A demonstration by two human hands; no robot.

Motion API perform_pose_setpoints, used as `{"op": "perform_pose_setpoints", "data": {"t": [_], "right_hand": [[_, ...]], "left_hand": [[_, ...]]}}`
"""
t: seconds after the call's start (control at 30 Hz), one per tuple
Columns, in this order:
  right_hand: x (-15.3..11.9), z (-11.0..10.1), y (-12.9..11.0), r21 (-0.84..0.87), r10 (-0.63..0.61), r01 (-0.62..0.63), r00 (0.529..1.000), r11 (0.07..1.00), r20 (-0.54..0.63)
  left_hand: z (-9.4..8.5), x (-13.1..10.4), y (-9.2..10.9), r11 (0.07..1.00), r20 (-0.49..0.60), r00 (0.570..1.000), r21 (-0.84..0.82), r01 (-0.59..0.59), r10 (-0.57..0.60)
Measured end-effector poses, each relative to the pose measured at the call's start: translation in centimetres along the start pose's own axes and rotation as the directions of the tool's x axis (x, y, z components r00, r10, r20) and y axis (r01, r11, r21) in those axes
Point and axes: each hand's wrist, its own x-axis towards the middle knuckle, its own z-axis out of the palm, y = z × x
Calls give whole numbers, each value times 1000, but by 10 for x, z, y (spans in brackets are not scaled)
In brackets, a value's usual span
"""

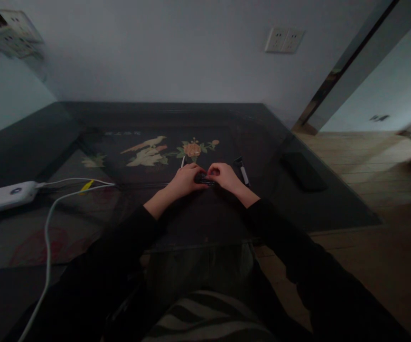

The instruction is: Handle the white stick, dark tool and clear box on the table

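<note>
My left hand (pixel 187 179) is closed round a small dark, shiny object (pixel 202 179) just above the dark tabletop. The fingers of my right hand (pixel 224 175) are bent and pinched together at the same object's right side. Most of it is hidden by the fingers, so its kind cannot be made out. Right beside my right hand lies a black and silver-white tool (pixel 243 173) with a wider black head, shaped like a razor. A thin white stick-like thing (pixel 183 162) shows behind my left hand, partly covered by it.
A flat black rectangular object (pixel 303 172) lies on the glass-topped table (pixel 337 204) to the right. At left, a white power strip or charger (pixel 8 197) has a white cable (pixel 48 232) with a yellow tag (pixel 86 186). The wall bears sockets (pixel 284 40).
</note>
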Motion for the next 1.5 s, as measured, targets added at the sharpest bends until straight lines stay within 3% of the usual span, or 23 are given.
{"op": "perform_pose_setpoints", "data": {"t": [0.5,0.8,0.93,1.13,1.27,1.4,1.5], "right_hand": [[5,2,4,22,69,-70,997,997,44],[3,-10,6,86,-22,21,1000,996,17],[1,-19,9,16,-52,52,998,998,-26],[-4,-23,10,-78,-92,104,985,992,147],[-9,-20,7,-133,-135,162,972,978,192],[-11,-18,4,-182,-158,195,967,964,199],[-11,-17,2,-223,-159,203,966,953,203]], "left_hand": [[5,2,-5,1000,-21,1000,-5,-11,11],[1,-3,4,999,-12,1000,35,8,-8],[0,-4,7,999,-9,1000,41,17,-17],[-9,1,-6,999,-126,992,-43,3,-9],[-24,0,-15,986,-197,966,-30,162,-165],[-35,-4,-18,900,-156,902,109,421,-403],[-37,-7,-18,850,-121,870,187,492,-477]]}}
